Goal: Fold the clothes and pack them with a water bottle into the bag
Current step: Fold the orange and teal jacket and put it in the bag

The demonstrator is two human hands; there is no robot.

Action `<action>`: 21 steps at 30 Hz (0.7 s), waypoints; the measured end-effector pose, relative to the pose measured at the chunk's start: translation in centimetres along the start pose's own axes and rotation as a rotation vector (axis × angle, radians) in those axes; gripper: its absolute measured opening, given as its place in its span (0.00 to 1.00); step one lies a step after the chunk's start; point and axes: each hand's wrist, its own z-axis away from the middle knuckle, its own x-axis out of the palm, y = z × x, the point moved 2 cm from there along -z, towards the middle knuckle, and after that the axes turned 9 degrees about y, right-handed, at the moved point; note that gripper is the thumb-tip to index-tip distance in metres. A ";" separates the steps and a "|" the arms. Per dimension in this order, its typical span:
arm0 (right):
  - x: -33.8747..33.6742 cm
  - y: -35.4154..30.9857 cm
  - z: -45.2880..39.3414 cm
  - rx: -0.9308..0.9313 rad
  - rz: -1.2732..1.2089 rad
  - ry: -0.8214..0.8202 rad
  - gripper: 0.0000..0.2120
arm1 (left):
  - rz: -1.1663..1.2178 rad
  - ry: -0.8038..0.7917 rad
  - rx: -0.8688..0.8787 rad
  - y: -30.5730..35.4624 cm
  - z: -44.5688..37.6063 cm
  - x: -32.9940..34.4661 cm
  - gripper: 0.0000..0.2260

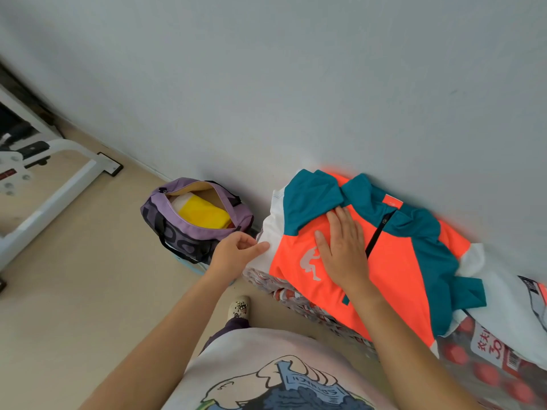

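flat right hand (343, 247) pins the soft, light orange-teal-white jacket (393, 261); left hand (233, 253) pinches its white edge; grip there.

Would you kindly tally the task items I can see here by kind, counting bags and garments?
Bags: 1, the purple bag, unzipped on the floor.
Garments: 2, the orange jacket being folded and a yellow item inside the bag.
Water bottles: 0 visible.
Total: 3

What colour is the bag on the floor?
Purple, with dark straps; the bag shows in the head view.
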 end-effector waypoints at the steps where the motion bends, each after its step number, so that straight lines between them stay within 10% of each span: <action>1: 0.0 0.0 0.0 0.000 -0.001 -0.002 0.29 | -0.010 -0.029 -0.021 -0.1 0.1 -0.1 0.14; 21: 0.1 0.1 0.0 0.001 0.014 -0.001 0.29 | 0.131 -0.126 0.001 2.3 -1.2 0.9 0.13</action>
